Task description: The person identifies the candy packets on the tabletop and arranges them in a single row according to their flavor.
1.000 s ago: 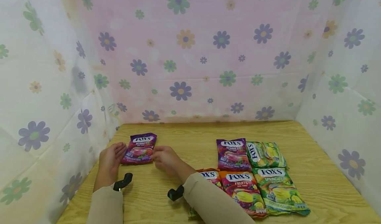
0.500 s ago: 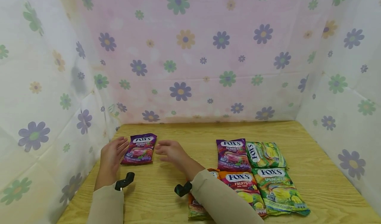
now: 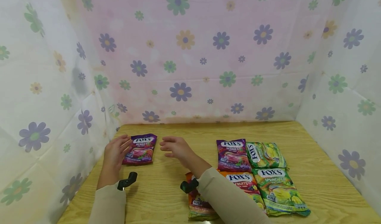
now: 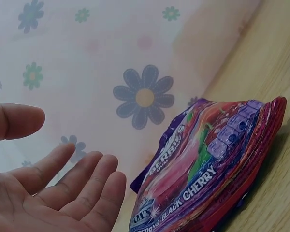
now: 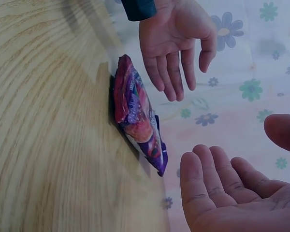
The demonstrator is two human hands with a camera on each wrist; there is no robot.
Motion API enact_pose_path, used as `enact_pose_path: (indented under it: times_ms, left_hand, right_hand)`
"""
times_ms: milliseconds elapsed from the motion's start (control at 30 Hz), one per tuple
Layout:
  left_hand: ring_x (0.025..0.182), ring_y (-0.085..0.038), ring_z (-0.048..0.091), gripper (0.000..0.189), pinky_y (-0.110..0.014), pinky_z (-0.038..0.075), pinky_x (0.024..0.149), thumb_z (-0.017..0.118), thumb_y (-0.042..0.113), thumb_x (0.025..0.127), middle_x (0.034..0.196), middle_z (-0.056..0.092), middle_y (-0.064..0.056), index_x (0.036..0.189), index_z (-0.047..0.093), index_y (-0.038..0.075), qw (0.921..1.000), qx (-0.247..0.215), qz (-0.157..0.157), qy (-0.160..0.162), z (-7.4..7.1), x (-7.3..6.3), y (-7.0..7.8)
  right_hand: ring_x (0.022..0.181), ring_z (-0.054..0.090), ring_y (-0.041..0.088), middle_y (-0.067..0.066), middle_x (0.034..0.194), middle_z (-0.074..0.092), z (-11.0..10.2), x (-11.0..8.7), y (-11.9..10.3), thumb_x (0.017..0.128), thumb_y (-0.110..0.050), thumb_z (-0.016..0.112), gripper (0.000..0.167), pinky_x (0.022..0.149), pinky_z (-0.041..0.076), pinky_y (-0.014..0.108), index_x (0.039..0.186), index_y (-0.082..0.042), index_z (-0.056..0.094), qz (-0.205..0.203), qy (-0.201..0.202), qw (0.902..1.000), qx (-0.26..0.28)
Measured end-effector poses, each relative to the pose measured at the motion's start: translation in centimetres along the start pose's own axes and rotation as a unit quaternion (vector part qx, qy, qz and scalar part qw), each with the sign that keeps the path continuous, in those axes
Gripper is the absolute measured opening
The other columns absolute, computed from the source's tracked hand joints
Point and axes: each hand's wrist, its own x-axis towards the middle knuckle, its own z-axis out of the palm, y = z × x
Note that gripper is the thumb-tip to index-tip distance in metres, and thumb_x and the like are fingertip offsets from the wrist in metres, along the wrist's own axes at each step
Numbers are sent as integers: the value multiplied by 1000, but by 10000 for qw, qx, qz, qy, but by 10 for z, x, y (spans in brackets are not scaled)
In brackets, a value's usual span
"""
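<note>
A purple candy bag point(image 3: 141, 150) marked Berries lies flat at the table's far left. My left hand point(image 3: 115, 154) hovers at its left edge, fingers spread and loosely straight, overlapping the bag's side in the head view. In the left wrist view the left palm point(image 4: 58, 193) faces up beside the candy bag point(image 4: 193, 169), holding nothing. To the bag's right, my right hand point(image 3: 177, 149) stands apart from it with relaxed fingers. The right wrist view shows both hands, left point(image 5: 176, 43) and right point(image 5: 237, 193), off the bag point(image 5: 136, 113).
On the right of the wooden table point(image 3: 154, 197) lie several more candy bags: a second purple one point(image 3: 233, 155), two green ones point(image 3: 266, 154), and orange-red ones point(image 3: 200, 202) partly under the right sleeve. Flowered cloth point(image 3: 202, 52) walls the table's back and sides.
The right hand has drawn away from the purple bag toward the right, its fingers loosening. My left hand has risen slightly and shifted a little right. The bag has stayed put.
</note>
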Motion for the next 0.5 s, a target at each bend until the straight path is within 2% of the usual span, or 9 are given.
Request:
enact_pose_path:
  times_ms: [200, 300, 500]
  left_hand:
    - [104, -6, 71, 29, -27, 57, 99, 51, 24, 109, 110, 70, 12, 135, 54, 11, 9996, 192, 182, -122, 7, 0, -2]
    - [102, -6, 72, 28, -26, 58, 96, 52, 22, 109, 105, 73, 13, 133, 56, 10, 9995, 138, 224, -176, 12, 0, -2]
    - [99, -4, 72, 24, -22, 59, 89, 51, 17, 108, 101, 74, 15, 130, 59, 8, 9987, 222, 339, -305, 23, -2, -2]
  right_hand:
    - [120, 67, 25, 16, 141, 64, -10, -6, -4, 103, -18, 63, 43, 104, 55, 47, 144, -7, 57, -119, -94, 9998, -161]
    - [125, 65, 28, 16, 142, 63, -16, -10, -6, 103, -19, 62, 45, 106, 54, 49, 146, -9, 56, -175, -118, 9992, -328]
    - [127, 63, 27, 14, 141, 62, -32, -17, -9, 104, -19, 61, 45, 107, 53, 50, 148, -11, 54, -257, -139, 9973, -672]
